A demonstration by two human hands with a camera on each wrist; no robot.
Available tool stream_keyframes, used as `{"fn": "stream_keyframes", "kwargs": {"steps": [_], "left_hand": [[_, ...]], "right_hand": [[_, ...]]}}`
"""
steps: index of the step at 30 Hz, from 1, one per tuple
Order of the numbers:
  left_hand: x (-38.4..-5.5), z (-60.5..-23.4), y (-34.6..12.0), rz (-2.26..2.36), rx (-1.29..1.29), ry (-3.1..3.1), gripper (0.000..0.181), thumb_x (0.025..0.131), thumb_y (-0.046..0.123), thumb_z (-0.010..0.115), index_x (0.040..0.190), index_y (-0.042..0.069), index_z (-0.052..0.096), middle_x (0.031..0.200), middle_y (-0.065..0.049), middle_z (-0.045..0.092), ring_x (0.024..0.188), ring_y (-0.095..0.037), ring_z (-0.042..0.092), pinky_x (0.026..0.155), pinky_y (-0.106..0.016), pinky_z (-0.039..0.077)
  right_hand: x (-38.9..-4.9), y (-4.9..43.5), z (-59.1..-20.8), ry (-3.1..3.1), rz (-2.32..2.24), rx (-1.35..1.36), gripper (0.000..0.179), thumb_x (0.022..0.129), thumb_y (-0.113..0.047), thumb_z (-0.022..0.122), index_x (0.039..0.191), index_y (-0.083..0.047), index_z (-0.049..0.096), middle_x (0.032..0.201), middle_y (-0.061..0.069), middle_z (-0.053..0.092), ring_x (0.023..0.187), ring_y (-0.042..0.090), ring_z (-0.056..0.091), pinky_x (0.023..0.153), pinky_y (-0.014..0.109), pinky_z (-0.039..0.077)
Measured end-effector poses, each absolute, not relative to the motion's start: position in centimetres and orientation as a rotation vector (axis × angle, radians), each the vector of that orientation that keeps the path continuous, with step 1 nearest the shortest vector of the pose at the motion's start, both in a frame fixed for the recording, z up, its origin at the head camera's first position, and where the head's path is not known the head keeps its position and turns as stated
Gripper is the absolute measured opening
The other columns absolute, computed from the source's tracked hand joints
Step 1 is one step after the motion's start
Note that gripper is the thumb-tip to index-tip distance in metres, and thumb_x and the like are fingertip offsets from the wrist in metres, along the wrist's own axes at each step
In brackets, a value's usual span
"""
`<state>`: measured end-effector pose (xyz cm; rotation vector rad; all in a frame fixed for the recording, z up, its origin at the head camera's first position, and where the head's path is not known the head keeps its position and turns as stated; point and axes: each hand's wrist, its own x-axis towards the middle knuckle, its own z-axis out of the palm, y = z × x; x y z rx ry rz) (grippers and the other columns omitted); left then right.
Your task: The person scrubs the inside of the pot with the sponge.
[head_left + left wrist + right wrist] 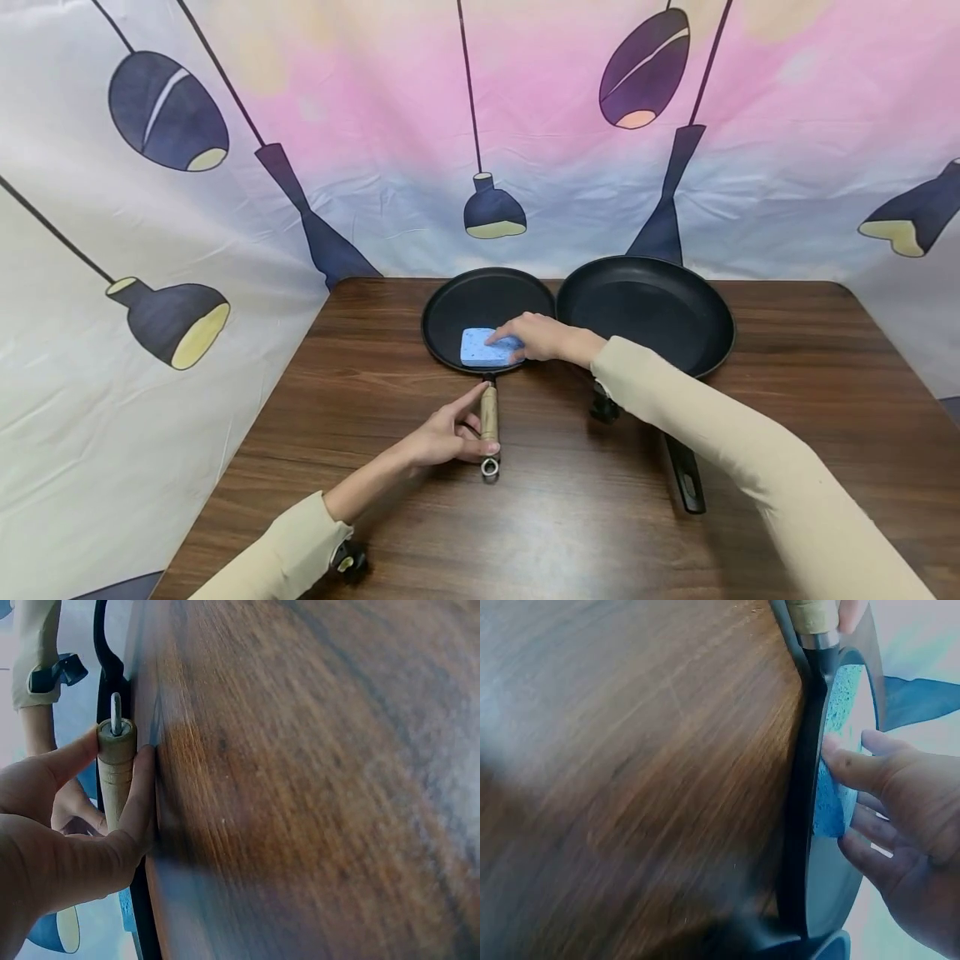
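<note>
A flat black crepe pan (468, 302) lies near the far edge of the table, its wooden handle (489, 414) pointing toward me. My left hand (444, 435) pinches that handle between thumb and fingers; the left wrist view shows digits on both sides of the wood (115, 776). On the pan's near part sits a light blue sponge (480, 348). My right hand (542, 336) holds the sponge by its right side, with the thumb on one face and fingers along the edge in the right wrist view, where the blue sponge (832, 799) stands against the pan's inside.
A larger, deeper black frying pan (637, 308) stands right beside the crepe pan, its black handle (684, 475) pointing toward me under my right forearm. The brown wooden table (570, 533) ends at a patterned cloth backdrop (405, 167) behind and at the left.
</note>
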<state>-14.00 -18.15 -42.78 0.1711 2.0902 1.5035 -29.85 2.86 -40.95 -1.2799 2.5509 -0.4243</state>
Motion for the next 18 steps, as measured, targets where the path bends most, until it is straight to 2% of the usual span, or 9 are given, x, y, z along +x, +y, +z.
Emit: {"fn": "stream_keyframes", "kwargs": {"steps": [6,11,15,18], "left_hand": [[-14.3,-42.7,-18.2,1.463,0.162,2.112,0.1,0.088,0.012,0.081,0.165,0.019,0.018,0.106,-0.01,0.056,0.074,-0.01,0.057,0.068,-0.022,0.049],[-14.4,-42.7,-18.2,1.459,0.167,2.109,0.1,0.088,0.012,0.081,0.165,0.018,0.018,0.106,-0.011,0.057,0.073,-0.01,0.058,0.068,-0.022,0.05],[-14.3,-42.9,-18.3,1.473,0.179,2.103,0.1,0.087,0.011,0.081,0.165,0.017,0.018,0.106,-0.011,0.057,0.072,-0.009,0.058,0.068,-0.022,0.05],[-14.3,-43.0,-18.3,1.48,0.181,2.097,0.1,0.088,0.012,0.081,0.165,0.018,0.018,0.106,-0.011,0.058,0.073,-0.009,0.058,0.068,-0.023,0.05]], "right_hand": [[-30.0,2.5,-40.9,2.59,-0.411,-1.275,0.05,0.091,-0.013,0.078,0.139,-0.016,0.064,0.143,0.01,0.063,0.13,0.028,0.061,0.105,0.044,0.052],[-30.5,1.2,-40.8,2.61,-0.371,-1.224,0.049,0.092,-0.012,0.077,0.139,-0.02,0.064,0.142,0.009,0.063,0.128,0.026,0.062,0.1,0.041,0.055],[-31.5,-0.3,-41.1,2.64,-0.36,-1.167,0.048,0.095,-0.011,0.074,0.14,-0.022,0.062,0.142,0.007,0.063,0.114,0.023,0.067,0.085,0.034,0.056],[-32.3,-1.4,-41.2,2.668,-0.364,-1.126,0.048,0.097,-0.011,0.07,0.143,-0.023,0.06,0.141,0.007,0.063,0.1,0.021,0.067,0.071,0.029,0.048]]}}
